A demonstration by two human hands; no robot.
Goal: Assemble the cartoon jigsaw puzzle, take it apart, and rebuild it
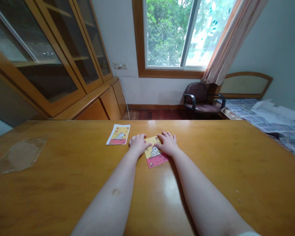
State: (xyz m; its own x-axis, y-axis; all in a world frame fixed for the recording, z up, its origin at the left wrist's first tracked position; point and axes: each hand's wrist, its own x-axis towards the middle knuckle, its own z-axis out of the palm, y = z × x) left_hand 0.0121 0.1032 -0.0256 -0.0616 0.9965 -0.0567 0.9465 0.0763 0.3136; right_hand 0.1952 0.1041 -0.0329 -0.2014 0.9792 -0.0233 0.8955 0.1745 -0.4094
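Note:
A small yellow and red jigsaw puzzle (154,154) with a cartoon animal lies flat on the wooden table (211,170). My left hand (137,144) rests on the puzzle's left edge, fingers curled down against it. My right hand (167,143) lies over its upper right corner with the fingers spread flat. Left of my hands lies a printed card (118,134) with the same picture, touched by neither hand.
A clear plastic bag (19,154) lies on the table's left side. Behind the table stand a glass-door wooden cabinet (51,59), a dark armchair (201,98) under the window, and a bed (272,121) at the right.

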